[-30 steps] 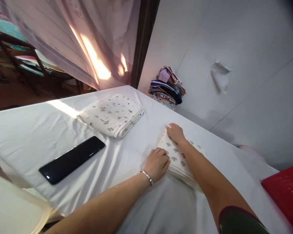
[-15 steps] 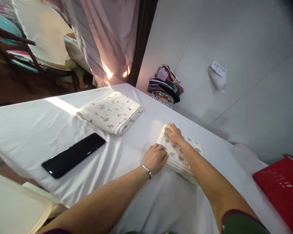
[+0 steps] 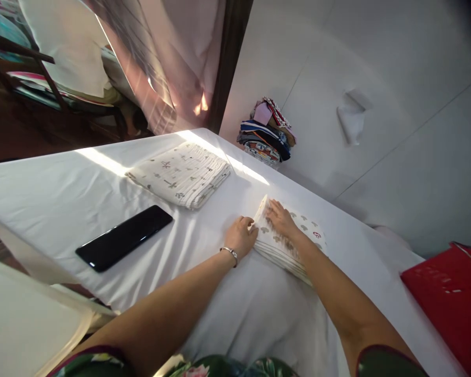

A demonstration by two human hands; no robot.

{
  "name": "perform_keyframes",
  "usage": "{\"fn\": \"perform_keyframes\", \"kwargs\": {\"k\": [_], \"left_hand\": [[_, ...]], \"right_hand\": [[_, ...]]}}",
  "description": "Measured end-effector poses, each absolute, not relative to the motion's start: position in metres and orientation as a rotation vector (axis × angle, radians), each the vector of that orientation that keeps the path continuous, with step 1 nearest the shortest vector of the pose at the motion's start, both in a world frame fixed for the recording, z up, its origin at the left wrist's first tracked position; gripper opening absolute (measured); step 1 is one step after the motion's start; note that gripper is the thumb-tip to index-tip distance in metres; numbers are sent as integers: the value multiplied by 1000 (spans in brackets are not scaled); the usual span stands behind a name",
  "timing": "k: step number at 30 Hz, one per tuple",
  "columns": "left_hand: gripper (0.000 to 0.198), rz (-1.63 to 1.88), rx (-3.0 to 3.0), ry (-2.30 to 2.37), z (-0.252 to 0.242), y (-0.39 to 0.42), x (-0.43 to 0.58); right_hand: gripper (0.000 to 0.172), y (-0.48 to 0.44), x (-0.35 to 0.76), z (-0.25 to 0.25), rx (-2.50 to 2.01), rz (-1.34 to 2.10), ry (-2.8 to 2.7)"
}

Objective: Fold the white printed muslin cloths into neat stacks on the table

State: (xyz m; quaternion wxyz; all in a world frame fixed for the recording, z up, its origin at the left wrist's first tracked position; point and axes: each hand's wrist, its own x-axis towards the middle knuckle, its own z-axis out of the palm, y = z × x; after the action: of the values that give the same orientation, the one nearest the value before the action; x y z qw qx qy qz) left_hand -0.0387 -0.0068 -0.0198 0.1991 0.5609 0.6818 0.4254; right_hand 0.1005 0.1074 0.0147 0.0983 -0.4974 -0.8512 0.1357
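A folded white cloth (image 3: 304,222) with grey and red prints lies in several layers on the white-covered table (image 3: 235,309). My left hand (image 3: 241,236), with a silver bracelet at the wrist, has its fingers curled in a pinch at the cloth's left edge. Flat on top of the same cloth rests my right hand (image 3: 282,221), fingers stretched out. My right forearm hides part of the cloth. Farther left, a second folded cloth (image 3: 176,175), white with small plant-like prints, lies apart from both hands.
A black phone (image 3: 124,238) lies on the table at the left. On the floor beyond the table stand a stack of folded clothes (image 3: 265,131) and a pale paper (image 3: 352,123). A red bag (image 3: 451,298) is at the right, a curtain (image 3: 184,57) at the back.
My left hand has moved slightly left and up, from the cloth's top to its left edge. My right hand has flattened and slid a little down. A sunlight strip now crosses the table's far edge.
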Motion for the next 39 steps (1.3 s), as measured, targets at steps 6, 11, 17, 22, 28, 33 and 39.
{"fn": "perform_keyframes", "kwargs": {"k": [6, 11, 17, 22, 28, 33, 39], "left_hand": [[26, 1066, 1469, 1876, -17, -3, -44], [21, 1037, 1420, 1856, -13, 2, -54], [18, 922, 1338, 1720, -9, 8, -67], [20, 773, 1241, 1569, -1, 7, -73], [25, 624, 1188, 1469, 9, 1, -71], [10, 625, 1174, 1402, 9, 1, -72], [6, 674, 1135, 1464, 10, 2, -73]], "right_hand": [[48, 47, 118, 24, -1285, 405, -2508], [37, 8, 125, 25, -1117, 300, -2444], [29, -9, 113, 13, -1039, 87, -2541], [27, -7, 108, 12, -1071, 99, -2524], [21, -1, 104, 13, -1131, 117, -2506], [21, -1, 100, 11, -1104, 70, -2476], [27, -4, 100, 8, -1029, 40, -2403]]}}
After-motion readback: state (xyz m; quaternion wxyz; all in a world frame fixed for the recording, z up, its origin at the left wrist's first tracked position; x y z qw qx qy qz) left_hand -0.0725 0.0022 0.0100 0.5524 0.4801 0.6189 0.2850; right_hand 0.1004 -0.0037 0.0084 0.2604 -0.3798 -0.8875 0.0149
